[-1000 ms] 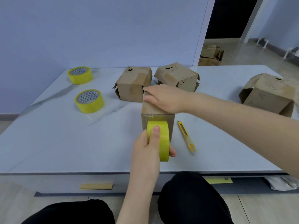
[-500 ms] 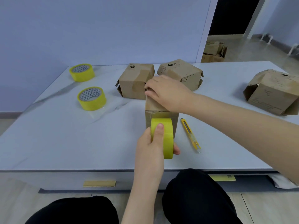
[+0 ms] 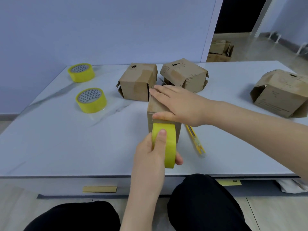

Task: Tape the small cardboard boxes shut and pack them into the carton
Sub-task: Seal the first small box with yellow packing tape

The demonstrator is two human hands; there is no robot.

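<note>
- Cardboard box [image 3: 155,106] stands near the tabletop [image 3: 66,147] front edge, with the knife [image 3: 195,139] just to its right.
- Left grip [image 3: 148,157] clasps the tape roll [image 3: 169,147]; right grip [image 3: 181,105] lies flat, fingers straight, atop the box.

Cool, even, diffuse light fills the room, bright everywhere except the doorway [image 3: 233,14] far right, which is black. The pale surface [image 3: 66,147] has a dull sheen and holds only faint, soft shadows under the boxes [image 3: 138,84]. The floor [image 3: 275,47] beyond reflects a pale glare. Wide-angle distortion makes the doorway's uprights lean. Detail is slightly soft, and the print on the far-right box [image 3: 275,100] is unreadable.
</note>
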